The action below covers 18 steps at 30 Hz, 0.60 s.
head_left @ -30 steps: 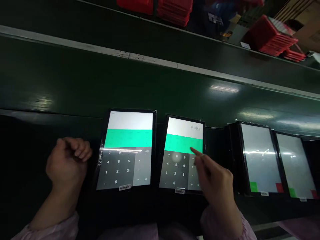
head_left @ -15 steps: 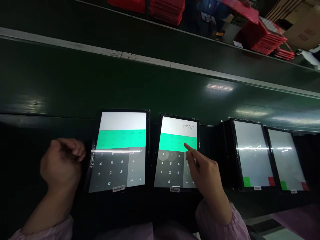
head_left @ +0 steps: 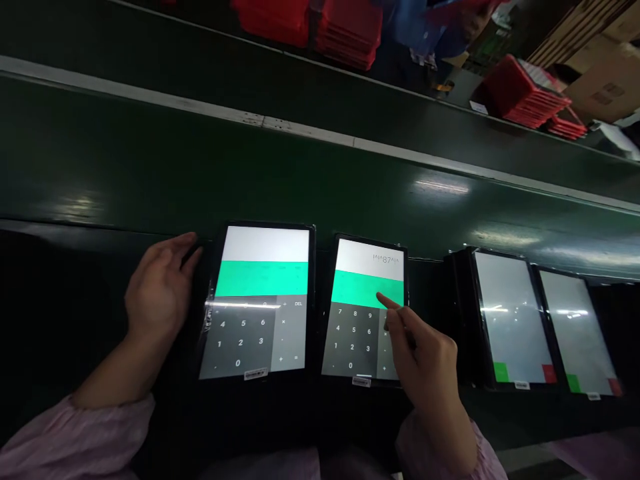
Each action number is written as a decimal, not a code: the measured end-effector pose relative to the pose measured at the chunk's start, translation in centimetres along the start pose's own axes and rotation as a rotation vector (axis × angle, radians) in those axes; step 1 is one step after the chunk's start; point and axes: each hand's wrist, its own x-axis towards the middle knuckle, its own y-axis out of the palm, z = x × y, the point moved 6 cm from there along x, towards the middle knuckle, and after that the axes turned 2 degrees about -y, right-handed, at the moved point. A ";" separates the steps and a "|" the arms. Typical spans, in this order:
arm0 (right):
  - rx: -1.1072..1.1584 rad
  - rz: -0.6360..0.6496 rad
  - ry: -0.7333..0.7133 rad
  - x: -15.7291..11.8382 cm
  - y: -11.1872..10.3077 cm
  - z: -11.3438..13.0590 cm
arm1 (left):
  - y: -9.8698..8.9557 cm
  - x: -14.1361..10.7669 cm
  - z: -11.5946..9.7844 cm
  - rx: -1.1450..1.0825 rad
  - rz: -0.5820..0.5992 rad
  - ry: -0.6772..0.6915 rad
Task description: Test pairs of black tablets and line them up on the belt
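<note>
Two lit tablets lie side by side in front of me, each with a calculator keypad under a green band. Over the right-hand tablet reaches my right hand; its index finger is stretched onto the green band, with the other fingers curled and nothing held. Whether the fingertip touches the glass, I cannot tell. Characters including "87" stand on that tablet's white display strip. My left hand is beside the left-hand tablet, empty, its fingers apart and pointing toward the upper left edge.
To the right, two more tablets show pale screens with green and red corner squares. A metal strip crosses the green bench. Beyond it are stacks of red cases, a cardboard box and a person in blue.
My left hand has risen toward the left tablet's upper edge, its curled fingers now opened out. More characters appear on the right tablet's display. The whole view has shifted slightly.
</note>
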 end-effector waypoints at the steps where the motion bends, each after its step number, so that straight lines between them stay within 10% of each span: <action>1: 0.017 0.028 -0.027 0.0 0.5 0.9 | 0.2 0.1 -0.2 -0.022 -0.009 -0.007; 10: 0.104 0.290 -0.158 1.7 8.0 7.0 | -0.5 -1.7 -0.6 0.063 0.157 -0.249; 18: 0.020 0.218 -0.162 3.9 8.3 7.3 | -1.7 -1.8 -0.1 0.238 0.396 -0.225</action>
